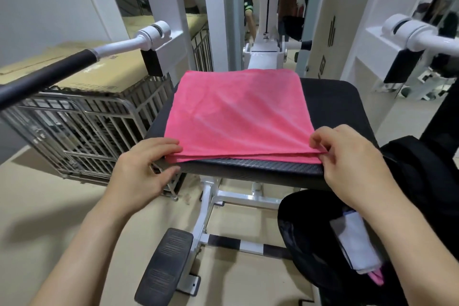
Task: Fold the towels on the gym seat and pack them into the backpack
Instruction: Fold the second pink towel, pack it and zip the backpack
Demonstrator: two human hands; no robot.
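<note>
White-painted steel makes up the big gym machine [263,15] in front of me, its two handle arms reaching out at either side. Left of it stands a wire-mesh metal cage [82,126] with flat brown cardboard [74,67] lying on top. Black padded vinyl covers the gym seat [347,117], the broad cushion I am standing over, with a textured front edge facing me.

At my lower right, just beside the seat's near right corner, sits the black fabric backpack [323,243] with its mouth open towards me; inside it I can see a folded white-grey cloth [357,243] and a small bit of pink below that.

Spread on the seat is the bright pink towel [238,112], folded flat into a rough square of several layers, its near edge lined up with the seat's front edge and its far edge reaching past the back of the cushion.

My left hand [144,171] rests at the near left corner of the towel, fingertips touching the stacked edge, thumb curled under at the seat's front; I cannot tell whether it actually grips. My right hand [347,156] pinches the near right corner of the towel between thumb and fingers.
</note>
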